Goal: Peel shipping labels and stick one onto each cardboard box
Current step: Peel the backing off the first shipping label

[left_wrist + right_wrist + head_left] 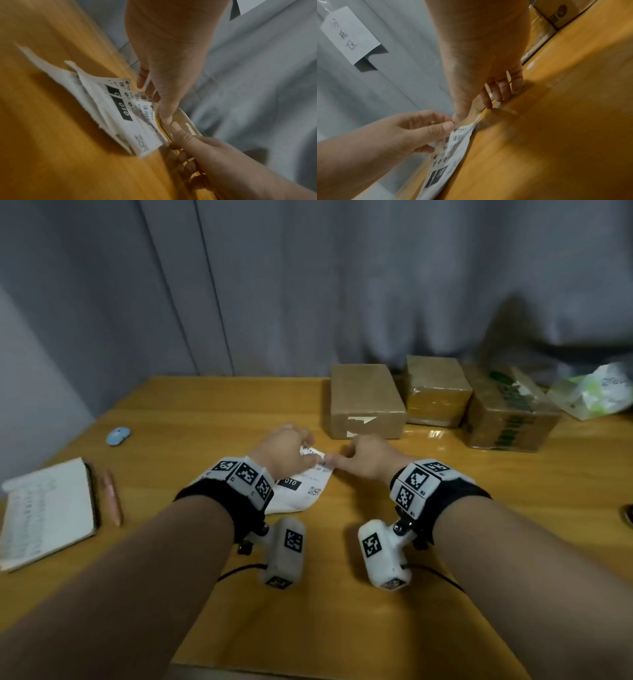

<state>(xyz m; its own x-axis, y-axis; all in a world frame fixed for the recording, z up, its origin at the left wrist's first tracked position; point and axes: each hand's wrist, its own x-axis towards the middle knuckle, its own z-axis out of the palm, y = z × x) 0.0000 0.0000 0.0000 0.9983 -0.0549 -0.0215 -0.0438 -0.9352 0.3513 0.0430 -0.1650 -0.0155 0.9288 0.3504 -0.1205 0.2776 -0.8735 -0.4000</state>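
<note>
A loose stack of white shipping labels (301, 491) lies on the wooden table (342, 628) between my hands. My left hand (291, 450) pinches the stack's far corner, thumb on top (448, 127). My right hand (363, 458) sits just right of it. Its thumb tip (457, 117) touches the top label's corner, and its other fingers curl down to the table. In the left wrist view the labels (120, 108) fan out beneath both thumbs. Three cardboard boxes stand at the back right: a plain one (363, 402), a taped one (435, 388) and a green-printed one (507, 412).
An open notebook (48, 511) and a pink pen (111, 498) lie at the left edge. A small pale blue object (118, 435) sits further back, and a crumpled plastic bag (596, 395) is at the far right. A grey curtain hangs behind the table.
</note>
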